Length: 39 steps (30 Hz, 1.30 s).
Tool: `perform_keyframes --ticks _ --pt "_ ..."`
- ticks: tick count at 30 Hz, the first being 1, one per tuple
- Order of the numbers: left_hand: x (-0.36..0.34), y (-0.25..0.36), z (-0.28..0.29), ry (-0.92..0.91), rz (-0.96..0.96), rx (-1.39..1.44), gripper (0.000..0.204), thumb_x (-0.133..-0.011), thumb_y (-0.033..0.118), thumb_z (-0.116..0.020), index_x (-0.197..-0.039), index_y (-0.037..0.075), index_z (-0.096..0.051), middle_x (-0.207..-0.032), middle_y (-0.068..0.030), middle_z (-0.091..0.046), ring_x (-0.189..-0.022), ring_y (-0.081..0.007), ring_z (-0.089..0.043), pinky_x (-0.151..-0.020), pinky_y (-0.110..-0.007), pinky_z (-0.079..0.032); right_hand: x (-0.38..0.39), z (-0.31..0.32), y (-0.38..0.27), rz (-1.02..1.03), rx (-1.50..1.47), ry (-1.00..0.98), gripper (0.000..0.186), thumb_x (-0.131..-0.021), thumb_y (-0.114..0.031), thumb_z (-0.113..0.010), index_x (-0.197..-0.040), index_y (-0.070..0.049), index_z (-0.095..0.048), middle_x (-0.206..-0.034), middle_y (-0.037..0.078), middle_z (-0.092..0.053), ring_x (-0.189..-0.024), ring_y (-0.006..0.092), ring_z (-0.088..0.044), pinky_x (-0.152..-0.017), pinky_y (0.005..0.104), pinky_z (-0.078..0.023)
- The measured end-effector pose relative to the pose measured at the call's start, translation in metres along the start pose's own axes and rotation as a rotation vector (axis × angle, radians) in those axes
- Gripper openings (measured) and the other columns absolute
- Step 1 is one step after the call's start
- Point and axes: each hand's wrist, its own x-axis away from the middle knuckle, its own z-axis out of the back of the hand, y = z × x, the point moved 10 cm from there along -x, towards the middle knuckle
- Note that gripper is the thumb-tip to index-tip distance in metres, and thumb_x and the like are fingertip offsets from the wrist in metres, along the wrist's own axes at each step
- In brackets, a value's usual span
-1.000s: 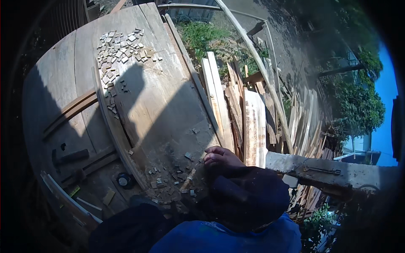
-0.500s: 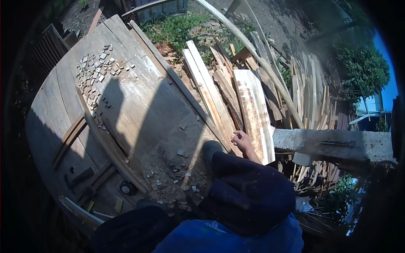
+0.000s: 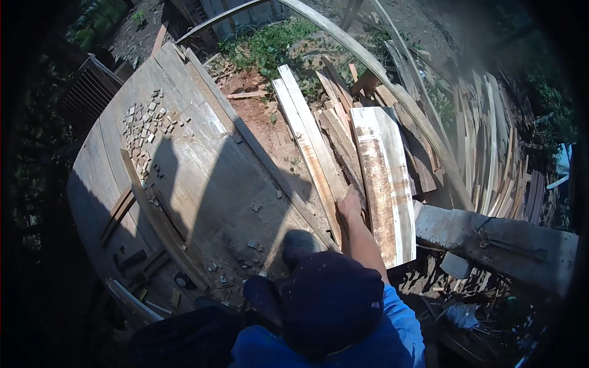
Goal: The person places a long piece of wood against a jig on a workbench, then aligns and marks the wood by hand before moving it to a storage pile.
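My right hand (image 3: 350, 207) reaches out to the right of my knee, its fingers closed over the near end of a long, narrow wooden plank (image 3: 320, 144). That plank lies beside another pale plank with brown stain. Just right of the hand are a rough, bark-edged board (image 3: 341, 140) and a wide pale board (image 3: 379, 178) with brown patches. My fingertips are partly hidden behind the hand. My left hand does not show.
A wooden platform (image 3: 208, 165) under my feet carries small wood blocks (image 3: 144, 126), a curved strip (image 3: 161, 221), a hammer (image 3: 130, 260) and a tape measure (image 3: 183, 280). A concrete beam (image 3: 454, 230) and stacked wood strips (image 3: 491, 153) stand at right. A long bent strip (image 3: 368, 61) arches across the far side.
My right hand has gone from hovering with bent fingers above the boards to closing on the plank's near end. My right arm is stretched further out, and the view has shifted.
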Motion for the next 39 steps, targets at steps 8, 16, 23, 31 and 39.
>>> perform_keyframes --ticks 8,16,23,31,39 --pt "0.062 0.050 -0.045 -0.088 0.052 0.008 0.079 -0.092 0.047 -0.063 -0.142 -0.010 -0.040 -0.121 -0.0289 -0.063 -0.120 -0.0368 -0.061 -0.105 -0.044 -0.045 -0.015 -0.019 -0.045 -0.165 0.156 -0.100 0.081 -0.082 -0.044 -0.078 -0.138 0.001 -0.042 -0.130 0.025 -0.056 -0.121 0.0362 -0.056 -0.099 0.0505 -0.046" --pt "0.079 0.055 -0.077 -0.188 0.095 0.079 0.078 -0.093 0.047 -0.062 -0.142 -0.009 -0.040 -0.121 -0.0283 -0.063 -0.119 -0.0360 -0.061 -0.105 -0.045 -0.044 -0.024 -0.020 -0.029 -0.275 0.069 -0.078 0.080 -0.072 -0.040 -0.087 -0.127 0.002 -0.046 -0.129 0.024 -0.054 -0.123 0.0387 -0.051 -0.103 0.0479 -0.046" --pt "0.097 0.045 -0.079 -0.263 0.110 0.147 0.077 -0.094 0.047 -0.062 -0.143 -0.009 -0.040 -0.120 -0.0279 -0.064 -0.119 -0.0354 -0.062 -0.105 -0.045 -0.044 -0.039 -0.036 -0.026 -0.265 -0.057 -0.186 0.077 -0.069 -0.036 -0.090 -0.125 -0.001 -0.050 -0.122 0.024 -0.059 -0.118 0.0393 -0.056 -0.100 0.0464 -0.047" --pt "0.120 0.026 -0.108 -0.420 0.203 0.252 0.077 -0.095 0.047 -0.060 -0.143 -0.009 -0.040 -0.119 -0.0274 -0.064 -0.118 -0.0347 -0.062 -0.106 -0.045 -0.044 -0.063 -0.048 -0.010 -0.021 -0.383 -0.109 0.039 -0.086 -0.031 -0.074 -0.106 0.002 -0.070 -0.101 0.024 -0.072 -0.098 0.0397 -0.069 -0.086 0.0456 -0.052" --pt "0.169 -0.004 -0.168 -1.063 0.456 0.144 0.073 -0.097 0.046 -0.057 -0.143 -0.009 -0.040 -0.116 -0.0258 -0.066 -0.117 -0.0350 -0.063 -0.106 -0.047 -0.044 -0.049 0.038 -0.055 0.130 -0.494 -0.051 0.037 -0.097 -0.030 -0.060 -0.114 0.003 -0.064 -0.103 0.019 -0.069 -0.098 0.0322 -0.064 -0.090 0.0396 -0.047"
